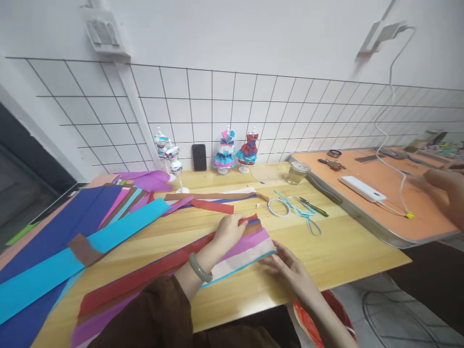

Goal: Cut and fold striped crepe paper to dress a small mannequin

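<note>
A layered stack of colored paper strips (250, 248), in red, blue, brown, purple, pale pink and light blue, lies slanting across the wooden table's front. My left hand (229, 231), with a green bangle at its wrist, is closed on the strips near their right end, fingertips at the red and blue edge. At the lower right corner, my right hand (288, 268) has its thumb and fingers closed around the pale and light-blue edge. Its fingertips are partly hidden. Behind the hands lie a loose red strip (213, 207) and a brown strip (206, 196).
Blue paper sheets (68, 227) and a wide light-blue strip (134, 222) cover the left side. Small dress forms (224, 152) and a phone (199, 157) stand by the wall. Tape (278, 208), snips (315, 207) and a glass jar (298, 173) sit right. Another person's hand (447, 186) is over the orange table.
</note>
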Demonstrator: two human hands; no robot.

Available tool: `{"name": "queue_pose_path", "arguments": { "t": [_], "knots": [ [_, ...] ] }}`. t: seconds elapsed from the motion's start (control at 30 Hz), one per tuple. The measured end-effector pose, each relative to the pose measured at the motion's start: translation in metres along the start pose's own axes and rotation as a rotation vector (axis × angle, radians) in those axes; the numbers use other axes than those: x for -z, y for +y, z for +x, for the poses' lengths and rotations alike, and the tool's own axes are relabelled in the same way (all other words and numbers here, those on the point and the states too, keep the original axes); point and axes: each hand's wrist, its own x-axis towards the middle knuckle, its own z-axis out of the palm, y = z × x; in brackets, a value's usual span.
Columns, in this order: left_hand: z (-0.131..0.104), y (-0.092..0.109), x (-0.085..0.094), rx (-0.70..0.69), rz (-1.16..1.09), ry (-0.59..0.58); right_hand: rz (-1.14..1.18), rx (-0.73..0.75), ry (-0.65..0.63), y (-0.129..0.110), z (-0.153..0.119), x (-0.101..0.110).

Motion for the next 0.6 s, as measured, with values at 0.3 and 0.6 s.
{"name": "queue_pose_path", "arguments": {
  "t": [0.3, 0.6],
  "knots": [
    [0.012, 0.001, 0.019, 0.067, -0.276, -0.045, -0.079, 0.112, 0.032, 0.006, 0.018, -0.002],
    [-0.010, -0.003, 0.044, 0.229, -0.615, -0.133, -0.111, 0.085, -0.022, 0.010, 0.021, 0.010]
  ]
}}
